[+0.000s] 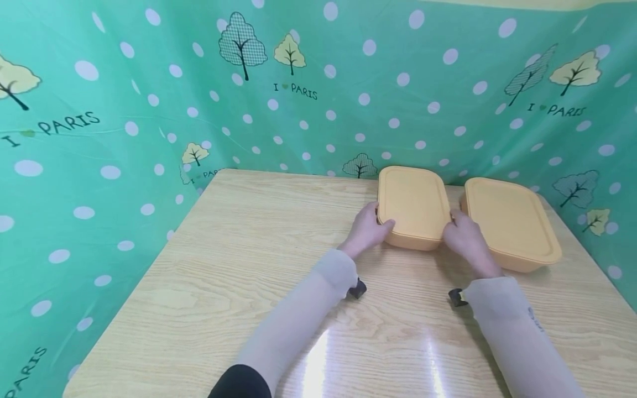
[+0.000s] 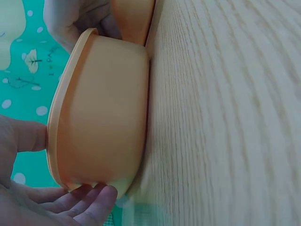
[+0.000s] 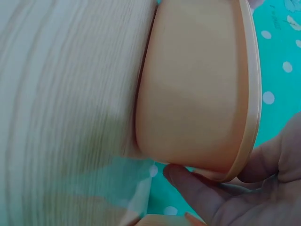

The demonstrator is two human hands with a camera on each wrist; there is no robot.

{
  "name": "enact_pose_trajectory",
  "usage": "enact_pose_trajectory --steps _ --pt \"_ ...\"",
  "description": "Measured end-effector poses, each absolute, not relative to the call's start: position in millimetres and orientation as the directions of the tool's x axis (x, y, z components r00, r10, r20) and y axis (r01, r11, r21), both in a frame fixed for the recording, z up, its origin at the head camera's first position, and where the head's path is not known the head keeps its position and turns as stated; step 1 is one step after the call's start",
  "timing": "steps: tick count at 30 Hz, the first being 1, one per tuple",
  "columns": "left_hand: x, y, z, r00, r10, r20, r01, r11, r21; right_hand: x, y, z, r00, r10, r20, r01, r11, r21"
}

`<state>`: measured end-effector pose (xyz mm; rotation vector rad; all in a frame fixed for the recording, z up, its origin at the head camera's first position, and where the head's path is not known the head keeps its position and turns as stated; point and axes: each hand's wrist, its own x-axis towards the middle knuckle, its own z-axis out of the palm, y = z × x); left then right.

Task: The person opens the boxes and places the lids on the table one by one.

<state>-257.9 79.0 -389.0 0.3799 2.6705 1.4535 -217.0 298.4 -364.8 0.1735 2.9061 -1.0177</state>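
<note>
A pale orange lidded food container (image 1: 414,202) sits near the table's back edge, its lid on. At its left side my left hand (image 1: 367,228) grips it, with the thumb on the lid's edge. The left wrist view shows that hand's fingers (image 2: 96,207) along the container's side wall. My right hand (image 1: 465,235) holds the opposite side. In the right wrist view, its thumb and fingers (image 3: 200,193) are around the lid rim and wall. A wider food container (image 1: 512,221) of the same colour, also lidded, stands just right of my right hand.
The wooden table (image 1: 239,265) spreads out to the left and in front of the containers. Right behind its back edge hangs a green dotted curtain (image 1: 298,127), which also runs along the left and right sides.
</note>
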Motion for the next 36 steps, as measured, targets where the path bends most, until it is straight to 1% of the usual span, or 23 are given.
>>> enact_pose_trajectory --steps 6,18,23,36 --pt "-260 76 -391 -0.962 0.268 0.049 0.175 0.472 0.864 -219 304 -364 -0.994 0.070 -0.083 0.107 0.753 -0.649" --pt "-260 75 -393 -0.969 0.247 0.019 0.129 0.436 0.891 -221 303 -366 -0.992 0.084 -0.094 0.125 0.714 -0.688" --pt "-260 73 -394 -0.969 0.247 0.020 0.126 0.420 0.899 -220 302 -367 -0.990 0.088 -0.109 0.139 0.711 -0.689" --pt "-262 66 -398 -0.969 0.246 0.017 0.116 0.395 0.911 -221 298 -369 -0.991 0.091 -0.098 0.134 0.712 -0.689"
